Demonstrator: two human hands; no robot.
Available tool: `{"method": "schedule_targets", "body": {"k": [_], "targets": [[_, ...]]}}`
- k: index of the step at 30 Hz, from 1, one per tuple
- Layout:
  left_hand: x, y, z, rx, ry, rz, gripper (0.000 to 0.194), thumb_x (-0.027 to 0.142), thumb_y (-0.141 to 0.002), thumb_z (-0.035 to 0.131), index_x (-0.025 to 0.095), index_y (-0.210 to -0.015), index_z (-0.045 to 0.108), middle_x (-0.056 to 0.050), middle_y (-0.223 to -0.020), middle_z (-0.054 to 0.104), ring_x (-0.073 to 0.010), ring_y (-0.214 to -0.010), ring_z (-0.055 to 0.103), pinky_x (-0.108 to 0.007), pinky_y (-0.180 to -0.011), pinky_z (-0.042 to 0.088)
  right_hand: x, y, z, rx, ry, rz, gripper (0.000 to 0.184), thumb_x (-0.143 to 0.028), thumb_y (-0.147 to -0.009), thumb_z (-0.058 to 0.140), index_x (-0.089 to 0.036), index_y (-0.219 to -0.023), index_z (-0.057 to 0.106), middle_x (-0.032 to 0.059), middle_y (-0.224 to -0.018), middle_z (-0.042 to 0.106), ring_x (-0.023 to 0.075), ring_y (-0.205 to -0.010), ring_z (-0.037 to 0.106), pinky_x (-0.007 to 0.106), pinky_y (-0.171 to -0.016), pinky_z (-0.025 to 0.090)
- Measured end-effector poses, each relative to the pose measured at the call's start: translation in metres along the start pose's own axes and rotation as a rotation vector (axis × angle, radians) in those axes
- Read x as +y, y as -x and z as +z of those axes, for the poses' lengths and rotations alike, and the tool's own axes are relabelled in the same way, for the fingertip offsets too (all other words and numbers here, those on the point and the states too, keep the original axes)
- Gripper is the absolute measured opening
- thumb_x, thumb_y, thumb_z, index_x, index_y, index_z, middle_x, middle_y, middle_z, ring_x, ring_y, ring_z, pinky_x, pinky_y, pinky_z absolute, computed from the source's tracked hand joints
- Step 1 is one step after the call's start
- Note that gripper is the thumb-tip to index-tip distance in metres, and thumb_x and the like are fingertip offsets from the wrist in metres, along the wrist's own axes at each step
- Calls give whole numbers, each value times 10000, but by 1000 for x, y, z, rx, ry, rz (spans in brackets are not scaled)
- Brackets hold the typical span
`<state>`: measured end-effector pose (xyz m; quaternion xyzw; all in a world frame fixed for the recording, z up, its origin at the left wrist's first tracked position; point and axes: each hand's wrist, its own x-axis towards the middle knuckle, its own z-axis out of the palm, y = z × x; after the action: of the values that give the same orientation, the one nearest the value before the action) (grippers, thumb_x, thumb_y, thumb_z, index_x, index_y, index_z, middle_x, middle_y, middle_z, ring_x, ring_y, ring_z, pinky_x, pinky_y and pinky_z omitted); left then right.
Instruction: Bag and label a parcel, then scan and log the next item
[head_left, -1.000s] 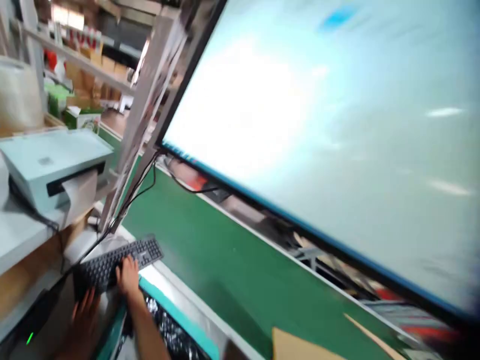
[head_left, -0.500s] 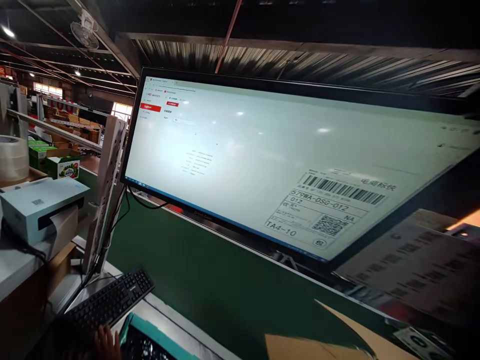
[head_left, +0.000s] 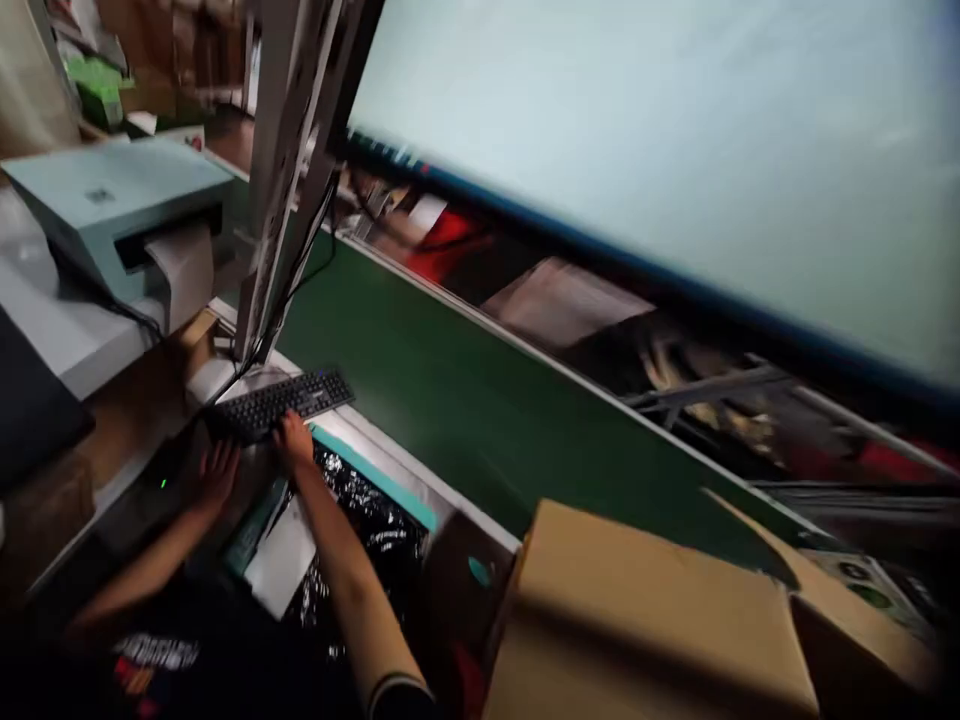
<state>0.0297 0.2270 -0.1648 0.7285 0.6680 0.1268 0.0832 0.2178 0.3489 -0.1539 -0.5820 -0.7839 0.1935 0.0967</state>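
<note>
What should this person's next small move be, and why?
Probably pressing keys on the black keyboard: the right hand rests at its front edge, the left hand sits just beside it, and the large monitor stands lit above.

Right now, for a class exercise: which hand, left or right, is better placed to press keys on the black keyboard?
Probably the right. The right hand touches the near edge of the black keyboard, while the left hand appears to sit just short of the keys, though it is close too.
</note>
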Motion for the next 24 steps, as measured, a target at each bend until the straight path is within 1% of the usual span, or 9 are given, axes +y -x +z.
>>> {"method": "schedule_targets", "body": {"k": [1, 3, 8, 13, 16, 18, 20, 22, 24], "targets": [[-1, 19, 6, -63, 4, -48, 633, 226, -978, 496, 134, -1604, 496, -212, -1696, 391, -380, -1591, 343, -625, -1294, 269, 7, -7, 2, -15, -21, 16, 373, -241, -988, 581, -149, -1345, 639, 221, -1641, 486, 329, -1521, 476, 511, -1265, 392], [-2, 34, 16, -136, 13, -113, 678, 217, -955, 475, 103, -1623, 462, -194, -1718, 341, -386, -1605, 315, -635, -1293, 262, 24, -17, 12, -10, -53, -28, 420, -254, -985, 602, -126, -1385, 601, 230, -1634, 488, 310, -1513, 463, 480, -1275, 371], [-1, 21, 25, -162, 18, -139, 688, 225, -954, 476, 120, -1633, 447, -170, -1734, 311, -375, -1603, 325, -623, -1297, 246, 46, -35, 22, -5, -22, -67, 408, -268, -979, 567, -83, -1341, 594, 254, -1602, 502, 321, -1508, 435, 504, -1257, 367], [6, 19, 17, -222, 29, -117, 692, 219, -953, 497, 119, -1635, 437, -177, -1734, 310, -377, -1569, 380, -624, -1270, 290, 56, -59, 15, 32, 0, -54, 502, -248, -959, 508, -37, -1416, 518, 281, -1432, 612, 361, -1407, 505, 553, -1180, 419], [11, 23, 12, -272, 41, -107, 688, 222, -954, 507, 146, -1635, 442, -161, -1738, 314, -361, -1577, 366, -612, -1274, 280, 63, -68, 12, -10, 6, -40, 436, -220, -936, 479, -65, -1334, 569, 259, -1339, 656, 386, -1389, 500, 611, -1150, 413], [14, 26, 11, -290, 51, -105, 681, 230, -963, 504, 161, -1638, 440, -149, -1740, 318, -354, -1591, 339, -606, -1283, 261, 64, -68, 12, -5, 1, -33, 387, -230, -950, 463, -88, -1286, 592, 247, -1318, 662, 393, -1431, 460, 648, -1163, 378], [16, 28, 10, -292, 53, -126, 671, 235, -973, 494, 167, -1638, 444, -141, -1747, 304, -352, -1606, 311, -605, -1291, 239, 60, -59, 14, 44, -24, -35, 401, -252, -971, 454, -91, -1316, 577, 249, -1384, 633, 382, -1479, 418, 653, -1197, 341], [16, 29, 9, -284, 52, -152, 662, 240, -985, 479, 169, -1642, 439, -134, -1754, 287, -349, -1615, 292, -602, -1300, 216, 51, -42, 18, 78, -66, -78, 425, -253, -977, 452, -102, -1358, 563, 235, -1466, 597, 354, -1492, 417, 617, -1224, 337], [15, 29, 7, -282, 56, -165, 663, 244, -990, 475, 167, -1647, 429, -135, -1757, 275, -351, -1620, 281, -602, -1305, 202, 39, -19, 25, 52, -114, -156, 413, -224, -956, 474, -124, -1340, 589, 205, -1484, 607, 326, -1474, 452, 571, -1236, 355]]}}
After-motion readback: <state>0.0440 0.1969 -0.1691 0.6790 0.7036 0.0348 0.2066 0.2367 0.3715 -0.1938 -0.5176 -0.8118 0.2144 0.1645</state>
